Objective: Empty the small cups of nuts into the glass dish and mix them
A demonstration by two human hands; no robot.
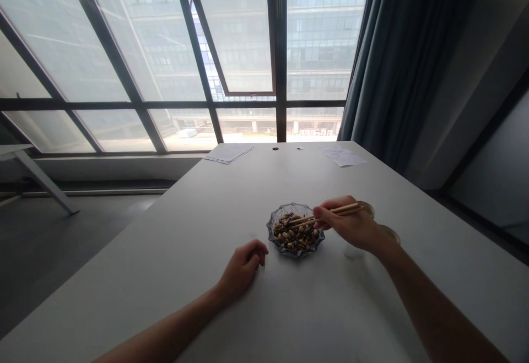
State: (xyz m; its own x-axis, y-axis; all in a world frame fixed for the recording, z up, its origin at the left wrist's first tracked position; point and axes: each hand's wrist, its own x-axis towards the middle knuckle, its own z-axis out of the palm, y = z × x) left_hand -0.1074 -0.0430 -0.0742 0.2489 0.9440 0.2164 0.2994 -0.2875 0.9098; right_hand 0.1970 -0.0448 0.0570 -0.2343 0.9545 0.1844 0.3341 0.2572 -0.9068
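Observation:
My right hand (pixel 347 222) is closed around a pair of wooden chopsticks (pixel 345 209). Their tips reach into a scalloped clear glass bowl (pixel 270 236) of mixed nuts and dark seeds (pixel 295 236); whether they pinch a piece is too small to make out. Left of the bowl, my left hand (pixel 243 266) rests on the white table with its fingers curled in, holding nothing visible. Two cups or jars, one behind my right hand (pixel 367 207) and the other by my wrist (pixel 392 234), are partly hidden by my hand and forearm.
The long white table (pixel 185 231) stretches toward the windows. Papers lie at its far left (pixel 228 153) and far right (pixel 345 157). A dark blue curtain (pixel 388 65) hangs on the right. One window pane (pixel 235 32) is tilted open. Another table (pixel 41 178) stands at the left.

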